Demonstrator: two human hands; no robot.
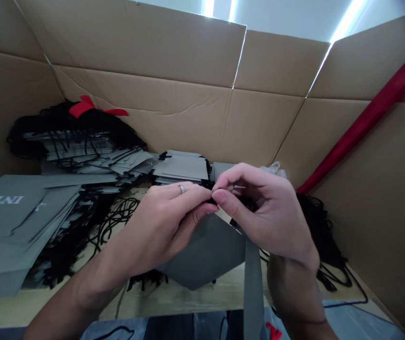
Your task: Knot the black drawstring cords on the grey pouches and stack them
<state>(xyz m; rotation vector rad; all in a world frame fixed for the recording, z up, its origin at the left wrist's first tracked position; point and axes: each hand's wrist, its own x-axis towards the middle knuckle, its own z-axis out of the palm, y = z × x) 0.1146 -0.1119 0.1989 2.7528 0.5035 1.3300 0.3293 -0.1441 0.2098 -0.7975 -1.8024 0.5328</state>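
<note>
Pinches apparent black cord (249,203) with left hand (165,219) and right hand (268,215), just above a grey paper bag (205,255), likely light, stiff and easily creased, best held by its edges.

On the counter (145,302), a sheet stack (4,231) lies at the left, with a corded pile (78,146) behind it and loose cords (108,226) to its right. Below the left hand (167,217) and right hand (266,208) is a panel (205,255), in front of a smaller stack (181,167) near the back wall (145,89). Right of the right hand, a cord bundle (317,226) lies by the strap's (361,113) lower end
</note>
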